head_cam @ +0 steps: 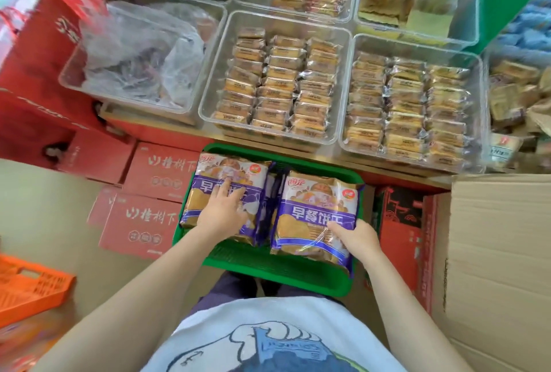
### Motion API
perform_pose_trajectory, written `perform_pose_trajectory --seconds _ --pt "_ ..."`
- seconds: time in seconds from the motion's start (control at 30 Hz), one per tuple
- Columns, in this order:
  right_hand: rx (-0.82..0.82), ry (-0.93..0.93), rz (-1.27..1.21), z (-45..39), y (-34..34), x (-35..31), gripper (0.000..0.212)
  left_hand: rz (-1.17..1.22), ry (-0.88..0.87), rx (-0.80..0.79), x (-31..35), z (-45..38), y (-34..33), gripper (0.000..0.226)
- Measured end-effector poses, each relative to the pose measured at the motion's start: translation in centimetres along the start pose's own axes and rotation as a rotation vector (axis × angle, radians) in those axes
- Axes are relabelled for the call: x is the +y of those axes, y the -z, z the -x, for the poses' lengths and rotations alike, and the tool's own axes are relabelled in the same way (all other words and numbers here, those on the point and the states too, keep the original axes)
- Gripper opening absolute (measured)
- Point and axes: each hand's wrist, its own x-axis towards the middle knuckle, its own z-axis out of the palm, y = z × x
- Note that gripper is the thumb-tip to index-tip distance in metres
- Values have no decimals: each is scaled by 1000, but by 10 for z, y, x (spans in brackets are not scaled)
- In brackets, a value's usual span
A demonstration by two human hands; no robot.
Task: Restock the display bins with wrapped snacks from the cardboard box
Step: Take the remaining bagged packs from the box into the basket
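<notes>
Two purple and white biscuit packs lie in a green plastic basket [269, 270] below the shelf. My left hand [223, 213] rests flat on the left pack [208, 192], fingers spread. My right hand [356, 236] grips the lower right corner of the right pack [316, 216]. More packs stand on edge between them. The cardboard box [501, 252] stands open at the right. Clear display bins above hold rows of wrapped biscuits: a middle bin [208, 94] and a right bin [346, 130]. The left bin [68, 79] holds a crumpled plastic bag [140, 52].
Red cartons [143, 222] are stacked on the floor at the left, and red boxes [399, 231] stand between the basket and the cardboard box. An orange crate [29, 285] sits at the lower left. Further bins of snacks line the back row.
</notes>
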Motion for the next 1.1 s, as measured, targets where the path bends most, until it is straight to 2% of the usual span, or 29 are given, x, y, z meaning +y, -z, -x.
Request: perform_pose_trajectory --seconds 0.07,0.13,0.2,0.23,0.3,0.37,0.43,0.47,0.57,0.7,0.8,0.9,1.0,1.1 --pt "54 -12 183 6 1 -9 48 46 -71 42 -2 1 4 57" --pt "270 71 394 16 -3 -27 63 208 -96 155 -10 1 11 51" --pt "472 266 430 35 -13 -52 54 356 -45 300 -26 -2 20 47" --pt "503 358 389 44 -19 -67 45 375 11 356 -36 -5 23 48" --pt "396 443 235 60 -39 -95 25 380 156 371 -61 -10 30 53" --pt "151 372 80 71 -69 -119 18 459 273 260 -83 -17 34 54" --pt "-67 201 37 69 -107 -132 36 496 304 105 -96 -19 35 47" --pt "-122 113 41 64 -126 -134 48 467 282 57 -102 -21 34 43" --pt "-120 -50 -38 53 -169 -133 68 355 191 10 -109 -25 36 39" --pt "42 -66 -82 50 -188 -125 50 349 76 -23 -113 -26 38 55" --pt "91 -81 44 54 -182 -116 48 440 9 -94 -112 -18 28 65" --pt "28 -17 149 61 -175 -111 48 487 41 -140 -114 -12 22 63" --pt "4 55 170 65 -172 -109 42 531 124 -124 -122 -12 17 60" --pt "9 61 145 67 -174 -108 36 540 110 -100 -126 -11 15 65"
